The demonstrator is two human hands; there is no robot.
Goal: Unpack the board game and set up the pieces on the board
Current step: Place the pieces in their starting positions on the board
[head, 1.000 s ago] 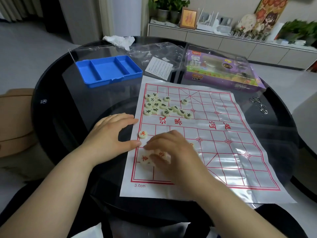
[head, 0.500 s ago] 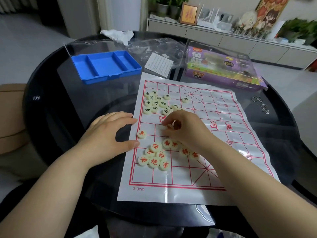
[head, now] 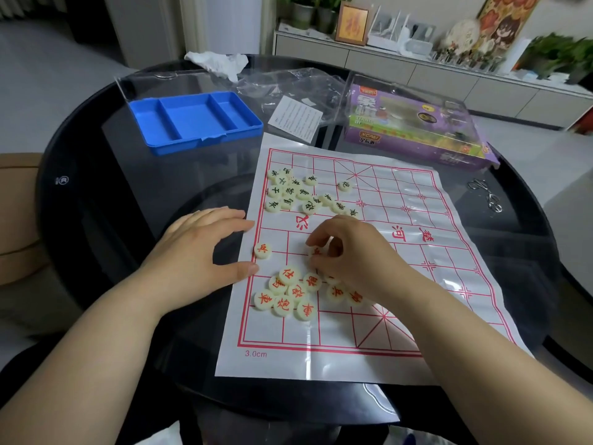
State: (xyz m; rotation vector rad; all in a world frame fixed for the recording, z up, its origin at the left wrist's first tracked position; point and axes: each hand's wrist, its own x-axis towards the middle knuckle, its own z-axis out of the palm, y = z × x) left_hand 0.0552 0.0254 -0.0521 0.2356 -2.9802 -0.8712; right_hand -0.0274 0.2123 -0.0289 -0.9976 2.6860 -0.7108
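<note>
right hand (head: 349,255) pinches a red-lettered xiangqi piece (head: 316,252) in curled fingertips, on the board (head: 321,361) just nearside of its river | left hand (head: 205,255) flat, fingers together, thumb at board's left edge | I judge the right nearer; red pile (head: 288,293) sits board's near-left

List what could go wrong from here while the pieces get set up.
1. The right hand pinches a red piece with its wrist low over the red pile; pulling back could scatter those pieces.
2. The board sheet looks thin and glossy on the glass table; only the left hand touches its edge, so it may slide.
</note>
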